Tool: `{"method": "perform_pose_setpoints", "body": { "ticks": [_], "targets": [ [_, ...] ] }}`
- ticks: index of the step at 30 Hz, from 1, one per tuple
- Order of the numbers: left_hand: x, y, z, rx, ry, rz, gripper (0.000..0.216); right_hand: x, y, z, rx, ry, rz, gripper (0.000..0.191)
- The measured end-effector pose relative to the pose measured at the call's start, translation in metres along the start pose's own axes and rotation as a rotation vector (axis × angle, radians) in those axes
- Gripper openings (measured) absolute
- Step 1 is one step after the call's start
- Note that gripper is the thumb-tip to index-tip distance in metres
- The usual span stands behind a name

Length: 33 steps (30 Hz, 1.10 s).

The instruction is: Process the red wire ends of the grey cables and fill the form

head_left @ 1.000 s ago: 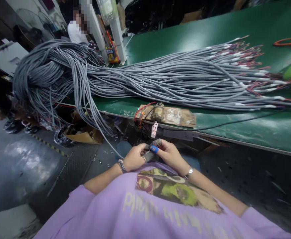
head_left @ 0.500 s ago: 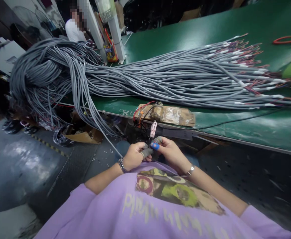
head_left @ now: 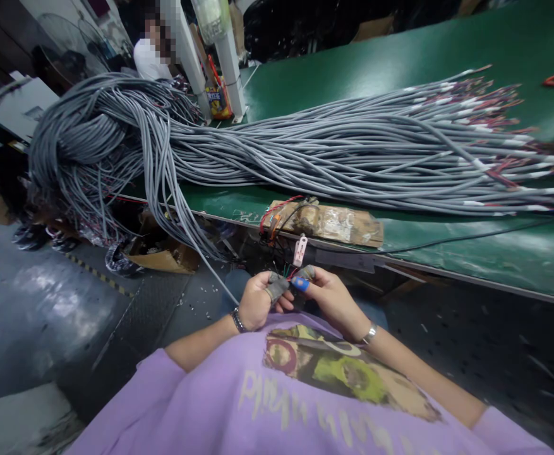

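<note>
Close to my body, below the bench edge, both hands meet fingertip to fingertip. My left hand point(head_left: 256, 302) is closed around the end of a grey cable point(head_left: 223, 285) that runs down from the bundle on the left; its fingertips wear grey covers. My right hand point(head_left: 337, 299), with a blue wrap and a grey cover on its fingertips, pinches the thin coloured wires point(head_left: 288, 272) showing between the hands. Exactly which wires it grips is too small to tell. Just above hangs a pale pink tag-like piece point(head_left: 300, 251).
A large bundle of grey cables point(head_left: 295, 148) lies along the green bench point(head_left: 451, 243) and droops over its left end. A taped wooden board point(head_left: 362, 232) with wires sits at the front edge. Below are an open carton point(head_left: 163, 264) and the floor. Another person point(head_left: 151, 60) is behind.
Thin red and green wires now show between my fingertips, where they were hidden before. My hands stay together, and the whole view has shifted slightly.
</note>
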State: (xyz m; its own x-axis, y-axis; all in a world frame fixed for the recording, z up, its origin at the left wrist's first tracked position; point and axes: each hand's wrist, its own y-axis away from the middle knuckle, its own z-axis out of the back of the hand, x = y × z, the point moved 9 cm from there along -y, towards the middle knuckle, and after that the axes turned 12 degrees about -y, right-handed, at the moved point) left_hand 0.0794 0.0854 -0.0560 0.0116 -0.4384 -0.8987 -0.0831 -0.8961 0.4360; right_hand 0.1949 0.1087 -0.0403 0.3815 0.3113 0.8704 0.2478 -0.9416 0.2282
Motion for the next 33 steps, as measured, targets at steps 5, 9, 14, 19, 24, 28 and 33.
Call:
{"method": "perform_pose_setpoints", "body": {
  "ticks": [5, 9, 14, 19, 24, 28, 33],
  "targets": [
    [-0.005, 0.001, 0.003, -0.046, 0.014, -0.041, 0.051, 0.006, 0.002, -0.006, 0.034, 0.064, 0.052, 0.041],
    [-0.009, 0.002, 0.005, -0.064, 0.028, -0.051, 0.052, 0.005, 0.002, -0.008, 0.056, 0.082, 0.084, 0.038],
    [-0.012, 0.002, 0.008, -0.078, 0.055, -0.045, 0.051, -0.001, 0.001, -0.005, 0.107, 0.060, 0.076, 0.035],
    [-0.013, 0.004, 0.007, -0.027, 0.070, 0.002, 0.049, -0.006, -0.005, 0.010, 0.038, -0.186, -0.011, 0.035],
    [-0.013, 0.007, -0.012, 0.192, 0.028, 0.094, 0.049, -0.006, -0.020, 0.001, 0.073, -0.402, -0.235, 0.040],
    [-0.017, 0.006, -0.024, 0.315, -0.010, 0.110, 0.046, 0.003, -0.028, -0.016, 0.178, -0.375, -0.274, 0.047],
    [-0.021, 0.001, -0.027, 0.330, 0.010, 0.093, 0.039, 0.021, -0.034, 0.002, -0.064, -0.143, 0.048, 0.049]
  ]
}}
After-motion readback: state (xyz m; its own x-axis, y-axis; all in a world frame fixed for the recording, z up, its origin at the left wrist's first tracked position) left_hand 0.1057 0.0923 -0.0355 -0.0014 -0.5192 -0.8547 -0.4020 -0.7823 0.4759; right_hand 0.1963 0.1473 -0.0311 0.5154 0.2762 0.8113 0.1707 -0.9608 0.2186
